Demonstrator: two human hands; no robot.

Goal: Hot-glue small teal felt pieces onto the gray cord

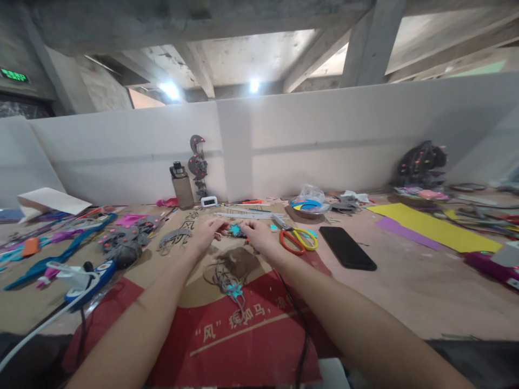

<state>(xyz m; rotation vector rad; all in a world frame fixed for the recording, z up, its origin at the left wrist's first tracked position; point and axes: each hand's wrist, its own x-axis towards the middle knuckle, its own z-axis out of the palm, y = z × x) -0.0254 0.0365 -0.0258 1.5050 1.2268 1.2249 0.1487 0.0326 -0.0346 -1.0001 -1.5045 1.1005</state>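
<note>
A small light-blue star-shaped piece (234, 230) is between my two hands over the cardboard. My right hand (256, 233) is closed, its fingertips pinching at the star's right edge. On the star's other side, my left hand (211, 232) has its fingers curled in; anything between them is too small to make out. Nearer to me lies a loose tangle of grey cord (223, 278) with another light-blue star (234, 290) on it. Scissors (292, 237) with red and yellow handles lie just right of my right hand.
A black phone (347, 248) lies right of the scissors. Yellow sheet (430, 224) is farther right. A bottle (182, 186) and a small white clock (209, 201) stand at the back. Left are a blue power strip (90, 283) and grey pinned pieces (125, 243). A black cable (298, 319) crosses the red cardboard (243, 356).
</note>
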